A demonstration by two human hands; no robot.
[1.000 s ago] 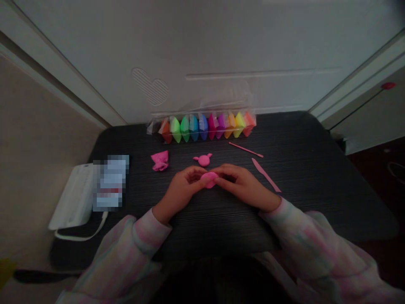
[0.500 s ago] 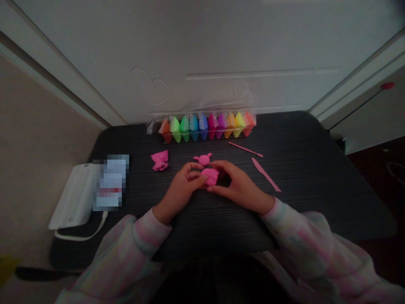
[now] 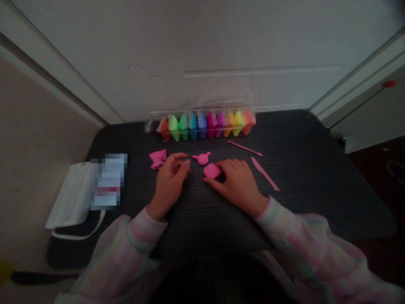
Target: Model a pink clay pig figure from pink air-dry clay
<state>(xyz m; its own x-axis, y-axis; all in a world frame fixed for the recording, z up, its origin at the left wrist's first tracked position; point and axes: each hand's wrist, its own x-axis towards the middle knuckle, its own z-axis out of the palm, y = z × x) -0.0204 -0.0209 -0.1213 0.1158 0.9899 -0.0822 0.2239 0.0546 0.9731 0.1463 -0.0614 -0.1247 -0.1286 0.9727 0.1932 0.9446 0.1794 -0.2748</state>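
My right hand [image 3: 236,182] rests on the dark table [image 3: 310,169], its thumb and fingers closed round a flat pink clay lump [image 3: 211,171]. My left hand [image 3: 170,180] is just left of the lump and not touching it, fingers loosely curled and apart with nothing seen in them. Just behind the lump, between my hands, lies a small pink clay figure with two ears [image 3: 202,158]. A crumpled pink piece [image 3: 157,159] lies beyond my left hand.
A row of coloured clay packets [image 3: 205,125] in clear wrap lines the table's far edge. A thin pink stick tool [image 3: 245,148] and a pink plastic knife [image 3: 265,179] lie to the right. A white device with a cord [image 3: 71,198] sits at the left edge.
My left hand let go of the pink lump and moved left. The right hand keeps the lump and has set it down on the table nearer the eared figure.
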